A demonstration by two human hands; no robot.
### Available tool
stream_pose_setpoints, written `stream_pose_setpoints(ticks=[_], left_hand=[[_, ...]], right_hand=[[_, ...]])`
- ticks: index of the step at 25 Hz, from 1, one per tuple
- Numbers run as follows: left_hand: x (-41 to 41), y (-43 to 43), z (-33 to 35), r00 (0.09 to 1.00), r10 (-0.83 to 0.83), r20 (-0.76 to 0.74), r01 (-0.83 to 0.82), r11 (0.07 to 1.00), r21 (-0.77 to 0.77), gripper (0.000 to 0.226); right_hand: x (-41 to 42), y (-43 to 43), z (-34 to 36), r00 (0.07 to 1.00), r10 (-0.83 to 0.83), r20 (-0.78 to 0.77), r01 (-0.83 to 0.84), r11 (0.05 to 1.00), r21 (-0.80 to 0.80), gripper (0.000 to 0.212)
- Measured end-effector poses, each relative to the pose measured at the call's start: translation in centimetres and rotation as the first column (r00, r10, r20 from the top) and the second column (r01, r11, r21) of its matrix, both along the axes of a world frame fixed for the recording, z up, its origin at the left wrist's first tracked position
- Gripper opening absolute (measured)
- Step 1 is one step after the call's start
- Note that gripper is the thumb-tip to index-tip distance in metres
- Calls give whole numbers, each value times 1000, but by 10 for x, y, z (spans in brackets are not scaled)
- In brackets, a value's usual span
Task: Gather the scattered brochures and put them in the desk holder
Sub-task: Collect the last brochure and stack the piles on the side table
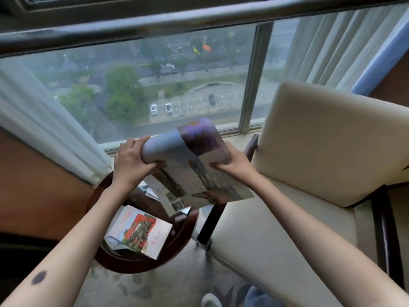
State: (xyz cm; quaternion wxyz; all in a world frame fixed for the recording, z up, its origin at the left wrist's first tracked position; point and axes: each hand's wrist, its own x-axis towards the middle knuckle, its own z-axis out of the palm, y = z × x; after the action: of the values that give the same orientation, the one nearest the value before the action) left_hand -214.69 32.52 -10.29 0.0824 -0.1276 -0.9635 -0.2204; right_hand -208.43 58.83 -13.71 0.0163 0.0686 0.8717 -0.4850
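Both hands hold up a big glossy brochure (199, 171) with photos printed on its pages. It is in the air in the middle of the scene, above the far part of a round dark wooden table (124, 265) with a shiny top. The left hand (130, 158) grips the left side of the brochure, where the paper is rolled over into a soft curl. Its fingers wrap round the curl from above and the thumb presses in from below. The right hand (234, 161) holds the right edge, with its fingers curled onto the printed page. The near end of the brochure hangs down toward the table, but I cannot tell if it touches the top. A smaller white brochure (139, 231) with a red and green picture lies flat on the near side of the table - no hand touches it. To the right of the table stands a cream padded armchair (321, 140) with dark wooden arms. Far behind is a big glass window (155, 85) that looks down on trees and parked cars, with a pale curtain (44, 120) on its left. At the near edge a white shoe (210, 301) shows on the patterned grey carpet (155, 289).
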Motion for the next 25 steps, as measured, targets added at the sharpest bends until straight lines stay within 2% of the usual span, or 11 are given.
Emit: stream_pose_setpoints(ticks=[2, 4, 8, 13, 15, 17, 19, 21, 23, 25], left_hand=[[-1, -21, 1, 999, 48, 22, -49, 998, 25, 73], [-4, -43, 0, 993, 114, 39, -116, 992, 52, 71], [-12, -82, -5, 967, 203, 152, -221, 969, 112, 73], [-13, -110, -31, 909, 354, 219, -345, 935, -77, 84], [-13, -115, -46, 883, 381, 276, -350, 924, -157, 87], [-10, -113, -57, 852, 373, 368, -296, 922, -250, 86], [-6, -103, -62, 846, 303, 439, -211, 946, -245, 75], [1, -83, -60, 830, 120, 545, -138, 990, -8, 61], [15, -56, -53, 753, -129, 645, -47, 967, 249, 55], [33, -36, -48, 657, -289, 696, 35, 934, 355, 51]], right_hand=[[-2, -12, -15, 998, -5, 65, 9, 999, -53, 40], [-3, -18, -26, 992, 6, 127, 6, 996, -88, 35], [-1, -21, -46, 959, 117, 257, -108, 993, -46, 24], [1, -27, -41, 915, 262, 306, -199, 954, -222, 17], [-1, -28, -30, 901, 298, 316, -211, 936, -282, 14], [-4, -26, -21, 887, 337, 315, -219, 908, -357, 22], [-9, -27, -13, 885, 375, 277, -236, 873, -428, 29], [-14, -32, -9, 889, 387, 244, -256, 864, -434, 26], [-17, -41, -9, 900, 368, 233, -247, 873, -421, 22], [-18, -49, -14, 910, 352, 218, -245, 882, -403, 21]])
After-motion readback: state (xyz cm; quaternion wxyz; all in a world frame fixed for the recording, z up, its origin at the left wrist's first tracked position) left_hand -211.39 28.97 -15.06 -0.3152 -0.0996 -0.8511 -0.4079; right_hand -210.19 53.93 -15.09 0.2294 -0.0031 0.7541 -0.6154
